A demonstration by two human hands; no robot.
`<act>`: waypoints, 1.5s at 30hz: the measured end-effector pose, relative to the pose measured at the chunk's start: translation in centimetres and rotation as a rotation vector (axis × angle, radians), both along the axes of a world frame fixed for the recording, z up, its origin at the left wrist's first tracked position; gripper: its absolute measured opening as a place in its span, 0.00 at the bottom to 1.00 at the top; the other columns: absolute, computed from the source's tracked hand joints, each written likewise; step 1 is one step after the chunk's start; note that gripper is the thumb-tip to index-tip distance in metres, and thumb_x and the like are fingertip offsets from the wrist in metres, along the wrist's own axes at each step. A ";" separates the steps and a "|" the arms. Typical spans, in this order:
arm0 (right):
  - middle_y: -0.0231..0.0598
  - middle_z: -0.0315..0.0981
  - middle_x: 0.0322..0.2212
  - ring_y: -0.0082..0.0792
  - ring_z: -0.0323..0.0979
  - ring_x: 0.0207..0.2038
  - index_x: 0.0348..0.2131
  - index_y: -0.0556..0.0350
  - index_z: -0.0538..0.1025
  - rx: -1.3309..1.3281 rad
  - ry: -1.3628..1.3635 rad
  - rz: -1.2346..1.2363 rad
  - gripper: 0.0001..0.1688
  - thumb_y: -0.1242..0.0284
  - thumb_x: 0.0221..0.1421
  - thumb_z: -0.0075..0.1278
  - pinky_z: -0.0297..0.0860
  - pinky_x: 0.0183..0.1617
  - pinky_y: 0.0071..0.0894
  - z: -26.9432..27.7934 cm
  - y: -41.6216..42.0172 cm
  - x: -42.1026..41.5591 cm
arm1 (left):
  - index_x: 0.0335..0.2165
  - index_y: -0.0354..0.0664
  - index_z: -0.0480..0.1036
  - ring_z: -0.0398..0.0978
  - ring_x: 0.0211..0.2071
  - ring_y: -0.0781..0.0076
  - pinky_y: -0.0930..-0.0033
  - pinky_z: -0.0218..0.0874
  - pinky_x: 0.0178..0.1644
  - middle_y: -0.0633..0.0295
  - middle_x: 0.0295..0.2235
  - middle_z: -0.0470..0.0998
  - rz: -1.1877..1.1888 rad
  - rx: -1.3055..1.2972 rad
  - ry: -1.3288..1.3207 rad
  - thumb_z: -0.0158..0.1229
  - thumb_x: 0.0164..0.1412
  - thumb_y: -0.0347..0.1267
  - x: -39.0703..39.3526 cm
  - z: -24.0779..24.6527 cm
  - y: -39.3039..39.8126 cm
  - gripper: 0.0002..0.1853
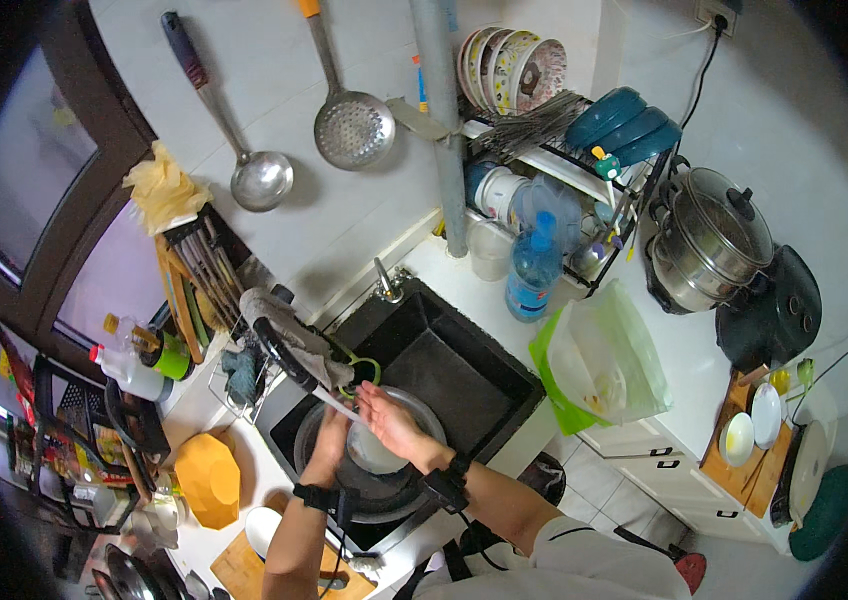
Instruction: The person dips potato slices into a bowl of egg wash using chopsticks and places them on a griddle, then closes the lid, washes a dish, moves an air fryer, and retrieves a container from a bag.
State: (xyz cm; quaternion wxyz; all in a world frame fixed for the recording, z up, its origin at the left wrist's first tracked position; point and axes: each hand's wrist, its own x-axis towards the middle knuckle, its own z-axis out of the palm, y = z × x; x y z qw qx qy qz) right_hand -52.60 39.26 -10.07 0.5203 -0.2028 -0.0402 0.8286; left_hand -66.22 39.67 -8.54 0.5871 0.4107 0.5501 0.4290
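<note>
Water runs from the black pull-down faucet [285, 356] over the dark double sink, and both hands are at its stream. My left hand [332, 439] is on the left side of the stream, its fingers partly hidden behind the water. My right hand [388, 421] lies just right of it, with fingers apart and nothing seen in it. Beneath the hands, a round pan [368, 495] sits in the near basin. A pale bowl [375, 450] is in this pan, partly covered by my right hand. A grey cloth [296, 337] hangs around the faucet.
Right of the sink stand a green plastic bag [604, 360], a blue bottle [533, 274] and a dish rack [581, 180]. A wire basket [244, 386] and yellow tray [209, 480] are at the left. A cutting board [244, 562] lies near my left forearm.
</note>
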 end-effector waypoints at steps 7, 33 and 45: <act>0.37 0.68 0.38 0.29 0.65 0.41 0.40 0.58 0.68 0.027 0.217 -0.087 0.14 0.73 0.53 0.41 0.62 0.47 0.27 1.1 -2.8 -0.8 | 0.50 0.42 0.58 0.64 0.45 0.71 0.73 0.56 0.48 0.61 0.44 0.66 0.001 0.007 -0.268 0.43 0.51 0.17 5.0 1.3 -3.0 0.25; 0.42 0.73 0.21 0.35 0.72 0.23 0.37 0.54 0.74 0.847 -1.183 0.176 0.16 0.77 0.46 0.41 0.66 0.27 0.29 3.6 -3.6 2.5 | 0.32 0.38 0.69 0.73 0.27 0.70 0.76 0.65 0.29 0.59 0.29 0.74 -0.019 -0.130 -0.042 0.47 0.55 0.25 -0.7 -0.4 -3.6 0.06; 0.54 0.67 0.33 0.49 0.68 0.36 0.37 0.65 0.65 0.762 -1.557 0.612 0.19 0.68 0.49 0.44 0.64 0.38 0.43 -1.8 -8.1 6.2 | 0.50 0.52 0.55 0.60 0.49 0.65 0.57 0.62 0.36 0.62 0.47 0.60 0.103 -0.245 -0.380 0.41 0.58 0.38 -7.9 -2.4 6.3 0.20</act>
